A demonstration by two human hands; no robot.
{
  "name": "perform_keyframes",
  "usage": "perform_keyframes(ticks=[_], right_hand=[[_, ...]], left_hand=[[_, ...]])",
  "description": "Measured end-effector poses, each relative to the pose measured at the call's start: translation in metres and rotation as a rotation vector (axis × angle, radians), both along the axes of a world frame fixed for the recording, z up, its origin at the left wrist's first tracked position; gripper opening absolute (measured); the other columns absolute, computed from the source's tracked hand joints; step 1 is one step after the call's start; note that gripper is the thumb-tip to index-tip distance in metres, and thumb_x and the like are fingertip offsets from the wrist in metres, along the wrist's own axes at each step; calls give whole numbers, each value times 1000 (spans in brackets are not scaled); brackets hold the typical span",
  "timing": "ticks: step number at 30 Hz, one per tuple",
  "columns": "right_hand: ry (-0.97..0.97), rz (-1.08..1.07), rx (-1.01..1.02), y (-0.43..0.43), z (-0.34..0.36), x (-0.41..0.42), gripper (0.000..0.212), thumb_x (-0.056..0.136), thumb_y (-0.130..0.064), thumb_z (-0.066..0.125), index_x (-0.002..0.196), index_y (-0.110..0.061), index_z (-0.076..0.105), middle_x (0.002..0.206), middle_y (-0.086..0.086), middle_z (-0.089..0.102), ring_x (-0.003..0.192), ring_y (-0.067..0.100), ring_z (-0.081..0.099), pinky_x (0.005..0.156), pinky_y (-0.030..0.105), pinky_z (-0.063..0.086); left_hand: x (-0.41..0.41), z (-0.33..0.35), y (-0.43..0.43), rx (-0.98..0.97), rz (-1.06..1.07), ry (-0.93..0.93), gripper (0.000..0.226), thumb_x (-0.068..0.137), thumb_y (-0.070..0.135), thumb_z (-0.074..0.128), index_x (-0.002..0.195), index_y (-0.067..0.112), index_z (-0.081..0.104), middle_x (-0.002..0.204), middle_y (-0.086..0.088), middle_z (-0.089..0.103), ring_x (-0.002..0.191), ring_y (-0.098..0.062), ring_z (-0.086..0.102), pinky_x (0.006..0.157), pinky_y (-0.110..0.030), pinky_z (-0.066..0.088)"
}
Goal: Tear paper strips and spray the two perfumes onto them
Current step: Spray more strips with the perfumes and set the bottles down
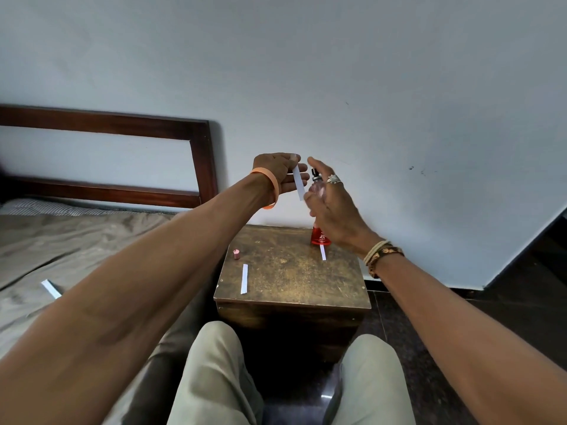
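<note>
My left hand pinches the top of a white paper strip, which hangs down in the air above the wooden side table. Just right of it my right hand grips a small pinkish perfume bottle with a black nozzle facing the strip, the forefinger stretched over the top. A red perfume bottle stands at the table's back right, partly hidden by my right hand. On the tabletop lie two more strips, one near the left front and one by the red bottle.
A small pink cap lies on the table's left side. Another paper strip lies on the bed's beige sheet at the left. The wooden headboard stands behind the bed. My knees are in front of the table, over dark floor tiles.
</note>
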State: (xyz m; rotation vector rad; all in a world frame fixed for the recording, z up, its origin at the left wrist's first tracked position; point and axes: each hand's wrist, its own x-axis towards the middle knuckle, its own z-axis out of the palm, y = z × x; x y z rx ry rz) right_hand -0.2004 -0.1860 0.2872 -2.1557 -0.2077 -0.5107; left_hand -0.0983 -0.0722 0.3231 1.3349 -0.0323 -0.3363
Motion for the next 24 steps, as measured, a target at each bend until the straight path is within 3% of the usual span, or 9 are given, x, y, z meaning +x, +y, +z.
perform_keyframes(ticks=[1,3,7,14,17,24], right_hand=[[-29,-28,-74,0,-6,3,59,97,-14,49,151,-23,29,132,11,51,113,19,50,91,33,44],[-57,-118,-146,0,-11,8,60,95,-16,50,151,-22,31,134,10,50,119,22,49,91,32,42],[-87,-185,-201,2,-15,13,54,89,-19,48,142,-26,41,128,9,54,108,27,56,88,44,51],[-105,-262,-276,6,-17,19,50,89,-20,51,138,-27,44,124,9,54,97,30,59,76,38,52],[-85,-297,-331,9,-17,21,50,88,-23,52,138,-29,44,121,9,53,95,33,60,75,41,53],[-25,-304,-473,13,-18,26,49,91,-22,50,139,-23,42,120,11,53,93,37,61,75,41,51]], left_hand=[[1,-2,-1,6,9,-1,13,96,4,50,98,1,63,88,-16,68,70,-28,69,63,-37,60],[1,-5,-4,11,16,1,13,95,4,52,100,1,63,83,-14,69,65,-26,69,62,-37,59],[1,-9,-4,18,38,15,11,94,4,54,99,1,64,76,-13,68,58,-24,68,60,-36,60],[8,-12,-2,42,59,5,11,94,4,54,99,0,63,76,-14,67,64,-27,68,65,-40,60],[10,-15,0,49,61,8,10,94,4,54,96,1,63,77,-14,67,66,-29,68,69,-43,60],[11,-22,2,71,69,8,12,93,3,55,85,5,63,74,-13,65,58,-25,65,51,-32,57]])
